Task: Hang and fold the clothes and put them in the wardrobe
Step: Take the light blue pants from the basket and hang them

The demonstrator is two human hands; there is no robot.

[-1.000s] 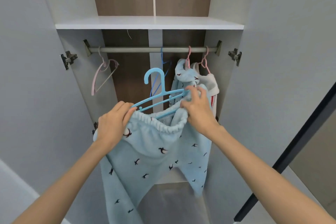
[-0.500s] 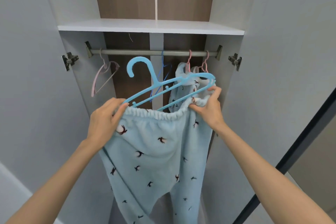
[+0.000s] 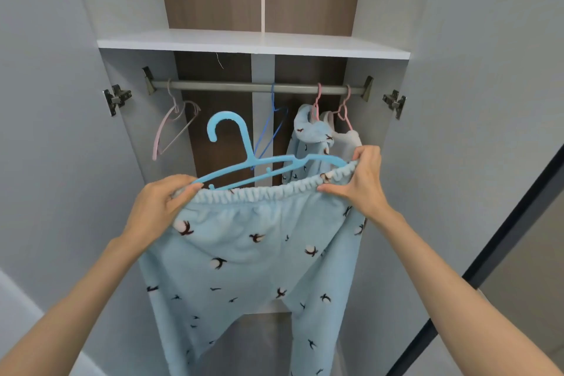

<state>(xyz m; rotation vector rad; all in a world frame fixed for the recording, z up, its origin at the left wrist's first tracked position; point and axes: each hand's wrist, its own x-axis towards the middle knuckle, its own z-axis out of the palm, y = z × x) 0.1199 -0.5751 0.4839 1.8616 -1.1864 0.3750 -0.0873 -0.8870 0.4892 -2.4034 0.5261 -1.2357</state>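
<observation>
Pinching each waistband [image 3: 259, 193] end, left hand [image 3: 155, 207] and right hand [image 3: 363, 183] hold trousers [image 3: 250, 253] crosswise on hanger [image 3: 254, 162], legs down.

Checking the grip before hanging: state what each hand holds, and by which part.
The left hand and right hand each pinch the pyjama trousers at opposite ends of the waistband, stretched along the blue hanger.
</observation>
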